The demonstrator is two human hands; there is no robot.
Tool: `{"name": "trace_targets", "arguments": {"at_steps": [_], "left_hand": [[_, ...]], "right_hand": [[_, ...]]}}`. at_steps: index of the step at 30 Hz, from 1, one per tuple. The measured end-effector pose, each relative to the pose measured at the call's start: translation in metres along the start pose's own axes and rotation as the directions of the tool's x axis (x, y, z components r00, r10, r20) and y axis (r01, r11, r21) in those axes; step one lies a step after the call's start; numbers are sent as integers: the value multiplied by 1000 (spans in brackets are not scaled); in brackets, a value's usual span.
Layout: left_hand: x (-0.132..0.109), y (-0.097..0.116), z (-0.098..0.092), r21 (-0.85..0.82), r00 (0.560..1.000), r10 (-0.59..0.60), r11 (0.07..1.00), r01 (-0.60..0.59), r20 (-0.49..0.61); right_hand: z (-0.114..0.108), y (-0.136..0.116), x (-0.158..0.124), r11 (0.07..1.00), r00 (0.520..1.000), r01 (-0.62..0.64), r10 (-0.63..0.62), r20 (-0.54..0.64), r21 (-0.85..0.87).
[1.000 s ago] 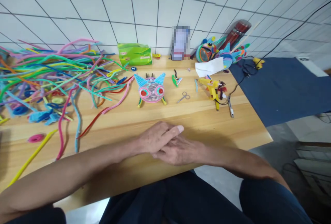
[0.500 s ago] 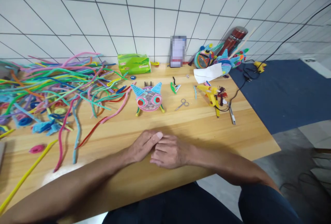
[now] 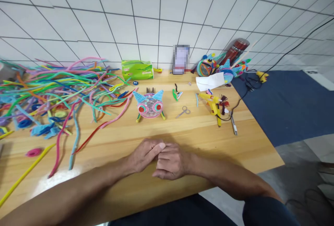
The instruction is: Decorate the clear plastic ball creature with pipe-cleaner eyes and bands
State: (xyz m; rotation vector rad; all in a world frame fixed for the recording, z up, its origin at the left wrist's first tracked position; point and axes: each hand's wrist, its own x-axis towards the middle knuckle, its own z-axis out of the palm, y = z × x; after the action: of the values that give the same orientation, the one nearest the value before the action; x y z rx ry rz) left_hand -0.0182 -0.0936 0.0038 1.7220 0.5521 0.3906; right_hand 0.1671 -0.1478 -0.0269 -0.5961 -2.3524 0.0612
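Note:
My left hand (image 3: 147, 154) and my right hand (image 3: 171, 161) rest together near the front edge of the wooden table. The left one is closed over the right, its thumb lying on top of the right hand's curled fingers. My right hand is folded into a fist, and no object shows in either. Beyond them sits a pipe-cleaner animal head (image 3: 150, 109) with blue pointed ears and red round eyes. Pliers (image 3: 138, 118) with yellow-green handles lie under it, jaws poking out behind. Small scissors (image 3: 184, 111) lie to its right, below a green-and-white piece (image 3: 177, 94).
Pipe cleaners (image 3: 65, 83) cover the left side. At the back are a green tissue pack (image 3: 137, 70), a phone (image 3: 180, 59), a red thermos (image 3: 236, 50) and finished crafts (image 3: 207, 66). A yellow glue gun (image 3: 212, 104) with a black cord and a pen (image 3: 233, 123) lie right.
The whole view has shifted slightly, so the table's contents sit a little lower in the picture. My hands stay clasped in the same place on the table.

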Motion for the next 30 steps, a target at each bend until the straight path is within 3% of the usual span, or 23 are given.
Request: {"name": "trace_targets", "arguments": {"at_steps": [8,16,22,30], "left_hand": [[1,-4,0,61,999,9,998,-6,-48],[4,1,-4,98,992,101,991,-93,-81],[-3,10,-10,2,953,71,997,-73,-296],[-7,23,-17,-30,936,213,973,-230,-280]], "right_hand": [[-11,-2,10,999,994,-26,30,-102,36],[-22,-2,15,995,998,-70,70,-4,66],[-24,3,21,988,998,-54,56,-8,143],[-26,6,20,986,995,-101,97,36,131]]}}
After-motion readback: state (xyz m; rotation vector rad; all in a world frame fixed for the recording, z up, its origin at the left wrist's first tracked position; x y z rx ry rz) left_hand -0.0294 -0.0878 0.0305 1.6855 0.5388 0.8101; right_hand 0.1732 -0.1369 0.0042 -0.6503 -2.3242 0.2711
